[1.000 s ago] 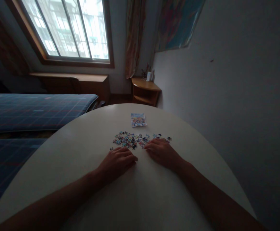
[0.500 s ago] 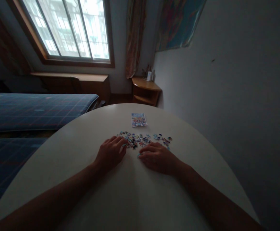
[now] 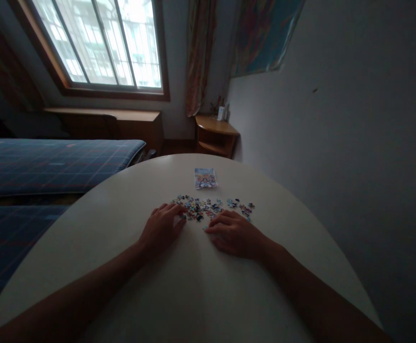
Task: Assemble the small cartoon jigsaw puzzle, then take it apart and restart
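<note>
1. we look down at a white, smooth, round-edged table (image 3: 208, 286), where a scatter of small, multicoloured, interlocking jigsaw pieces (image 3: 196, 208) lies just beyond our 2 hands.
2. our bare left hand (image 3: 163, 225) is at the near left edge of the scatter, its fingers bent and close together, the thumb apart from them. 1 small, bluish jigsaw piece (image 3: 183, 216) shows between thumb and fingertips; we cannot tell how firmly it is pinched.
3. our bare right hand (image 3: 232, 233) is palm down at the near right of the scatter, its fingers curled and mostly pressed together. 1 tiny, pale jigsaw piece (image 3: 205, 229) shows at the foremost fingertip; we cannot tell whether it is pinched or only touched.
4. beyond the scatter, well apart from both hands, we see a flat, rectangular, colourfully printed sheet or packet (image 3: 205, 178).
5. past the table we see a blue plaid mattress (image 3: 57, 162) on the left, a brown-framed, barred window (image 3: 96, 43) and a brown wooden corner shelf (image 3: 217, 125).
</note>
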The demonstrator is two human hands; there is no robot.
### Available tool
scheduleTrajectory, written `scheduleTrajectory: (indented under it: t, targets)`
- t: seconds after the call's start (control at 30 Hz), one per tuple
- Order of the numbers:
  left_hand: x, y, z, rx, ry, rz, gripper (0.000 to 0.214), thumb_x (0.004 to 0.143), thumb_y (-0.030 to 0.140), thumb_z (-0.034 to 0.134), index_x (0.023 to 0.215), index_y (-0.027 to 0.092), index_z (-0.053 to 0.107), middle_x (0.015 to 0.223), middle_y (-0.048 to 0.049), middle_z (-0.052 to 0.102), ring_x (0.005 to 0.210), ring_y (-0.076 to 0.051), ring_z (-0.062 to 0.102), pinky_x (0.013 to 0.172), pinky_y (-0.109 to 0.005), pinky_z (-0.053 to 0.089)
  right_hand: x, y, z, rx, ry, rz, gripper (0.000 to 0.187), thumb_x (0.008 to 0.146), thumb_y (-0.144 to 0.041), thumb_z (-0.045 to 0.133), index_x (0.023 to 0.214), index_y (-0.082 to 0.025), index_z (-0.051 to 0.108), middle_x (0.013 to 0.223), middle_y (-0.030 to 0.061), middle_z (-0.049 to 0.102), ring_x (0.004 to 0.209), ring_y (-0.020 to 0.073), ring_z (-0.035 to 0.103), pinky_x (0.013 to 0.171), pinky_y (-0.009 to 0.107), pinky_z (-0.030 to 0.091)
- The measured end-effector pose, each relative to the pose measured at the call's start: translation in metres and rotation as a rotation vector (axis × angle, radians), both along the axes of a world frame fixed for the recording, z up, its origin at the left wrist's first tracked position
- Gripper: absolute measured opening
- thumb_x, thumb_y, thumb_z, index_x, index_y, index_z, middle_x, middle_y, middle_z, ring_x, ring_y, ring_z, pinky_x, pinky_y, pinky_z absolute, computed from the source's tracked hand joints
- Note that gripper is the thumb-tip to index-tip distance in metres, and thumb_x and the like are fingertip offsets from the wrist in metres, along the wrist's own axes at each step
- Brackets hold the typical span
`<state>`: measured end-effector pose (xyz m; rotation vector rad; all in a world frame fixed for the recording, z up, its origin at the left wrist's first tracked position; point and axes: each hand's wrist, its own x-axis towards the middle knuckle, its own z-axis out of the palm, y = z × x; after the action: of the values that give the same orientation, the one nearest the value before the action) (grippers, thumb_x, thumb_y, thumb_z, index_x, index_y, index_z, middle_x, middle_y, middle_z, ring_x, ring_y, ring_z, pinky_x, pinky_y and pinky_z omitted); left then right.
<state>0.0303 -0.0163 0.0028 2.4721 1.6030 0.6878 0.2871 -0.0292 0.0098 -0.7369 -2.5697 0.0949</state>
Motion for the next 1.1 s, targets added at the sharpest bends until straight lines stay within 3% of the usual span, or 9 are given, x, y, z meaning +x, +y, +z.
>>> scheduleTrajectory:
  t: [0.3,0.6,0.93,1.1]
  targets:
    - [0.006,-0.001,-0.013,0.008,-0.136,-0.153,0.011,0.088,0.017,0.063,0.090,0.024,0.071,0.093,-0.0006,0.073,0.089,-0.020,0.065,0.085,-0.035,0.047,-0.001,0.001,0.000,-0.008,0.026,0.018,0.019,0.087,-0.024,0.062,0.104,-0.022,0.069,0.101,0.0056,0.071,0.096,0.0191,0.062,0.090,0.036,0.049]
    - [0.009,0.003,-0.021,0.034,-0.260,-0.182,0.006,0.086,0.021,0.067,0.087,0.024,0.072,0.089,0.0009,0.074,0.088,-0.019,0.064,0.086,-0.034,0.047,0.000,0.002,-0.002,-0.026,0.043,0.027,0.018,0.087,-0.024,0.062,0.104,-0.022,0.069,0.100,0.0053,0.072,0.095,0.0189,0.062,0.090,0.036,0.050]
    - [0.013,-0.004,-0.013,-0.023,-0.178,-0.136,0.011,0.089,0.023,0.062,0.088,0.025,0.073,0.091,-0.0002,0.075,0.091,-0.021,0.062,0.084,-0.035,0.049,0.000,0.001,0.000,-0.034,0.036,0.015,0.018,0.087,-0.023,0.063,0.104,-0.023,0.069,0.099,0.0052,0.071,0.096,0.0191,0.062,0.090,0.036,0.050]
    - [0.012,-0.008,-0.008,0.010,-0.168,-0.213,0.016,0.086,0.016,0.060,0.096,0.023,0.070,0.097,-0.0025,0.073,0.096,-0.022,0.061,0.091,-0.039,0.047,0.002,0.002,-0.001,-0.047,0.026,0.018,0.019,0.087,-0.023,0.062,0.105,-0.023,0.068,0.101,0.0052,0.071,0.097,0.0189,0.062,0.090,0.036,0.050]
